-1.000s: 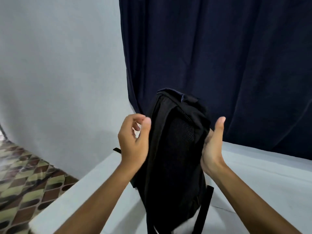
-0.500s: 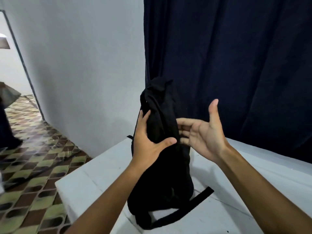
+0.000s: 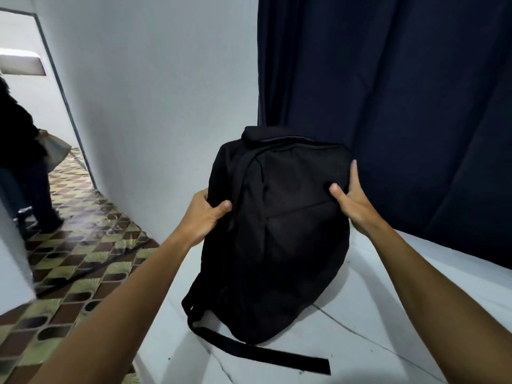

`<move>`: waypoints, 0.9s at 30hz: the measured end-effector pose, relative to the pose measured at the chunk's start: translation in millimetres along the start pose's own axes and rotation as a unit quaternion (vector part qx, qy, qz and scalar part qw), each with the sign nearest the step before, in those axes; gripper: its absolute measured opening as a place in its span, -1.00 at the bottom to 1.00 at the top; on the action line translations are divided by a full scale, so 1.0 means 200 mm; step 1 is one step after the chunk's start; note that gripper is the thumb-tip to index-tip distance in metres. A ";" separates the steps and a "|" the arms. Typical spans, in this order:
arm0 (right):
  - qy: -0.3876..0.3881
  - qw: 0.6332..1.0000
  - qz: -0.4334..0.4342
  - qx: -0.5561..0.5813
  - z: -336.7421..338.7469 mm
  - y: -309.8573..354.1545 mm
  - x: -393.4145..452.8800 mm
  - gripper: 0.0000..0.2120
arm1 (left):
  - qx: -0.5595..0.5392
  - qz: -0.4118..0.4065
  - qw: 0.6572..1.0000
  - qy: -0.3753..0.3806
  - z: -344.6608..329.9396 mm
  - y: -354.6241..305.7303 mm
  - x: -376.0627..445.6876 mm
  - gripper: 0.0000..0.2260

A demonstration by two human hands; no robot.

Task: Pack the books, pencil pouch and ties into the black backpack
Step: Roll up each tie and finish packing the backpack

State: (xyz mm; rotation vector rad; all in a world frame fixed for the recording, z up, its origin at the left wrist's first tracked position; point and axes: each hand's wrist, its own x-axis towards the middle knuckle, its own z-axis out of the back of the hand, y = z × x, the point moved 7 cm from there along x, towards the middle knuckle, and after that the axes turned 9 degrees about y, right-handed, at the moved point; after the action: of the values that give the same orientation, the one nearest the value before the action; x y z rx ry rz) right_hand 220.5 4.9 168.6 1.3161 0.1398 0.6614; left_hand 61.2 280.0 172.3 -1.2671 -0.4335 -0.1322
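The black backpack (image 3: 279, 239) stands upright on the white table (image 3: 388, 328), its broad front panel facing me and its zippers closed. My left hand (image 3: 205, 214) grips its left edge, thumb pressed on the front. My right hand (image 3: 353, 202) holds the right edge, thumb on the front and fingers stretched up along the side. A loose black strap (image 3: 266, 353) trails from the bag's base across the table toward me. No books, pencil pouch or ties are in view.
A dark navy curtain (image 3: 401, 106) hangs right behind the bag. A pale wall (image 3: 155, 92) rises on the left, with patterned floor tiles (image 3: 72, 259) below the table's left edge. A person in dark clothes (image 3: 25, 167) stands in the doorway at far left.
The backpack has turned from edge-on to front-facing. Both hands have shifted from pinching its narrow side to holding its left and right edges. The view has swung left.
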 end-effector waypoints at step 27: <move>-0.106 0.992 -0.008 0.061 -0.16 0.01 0.07 -0.68 | -0.064 0.002 0.983 -0.173 0.11 0.13 0.17 -0.65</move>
State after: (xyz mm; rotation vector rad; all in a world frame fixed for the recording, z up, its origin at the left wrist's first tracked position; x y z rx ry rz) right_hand 217.2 40.0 164.7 1.4920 0.0173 0.5012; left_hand 96.6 313.2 166.7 -1.4230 -0.7307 0.0676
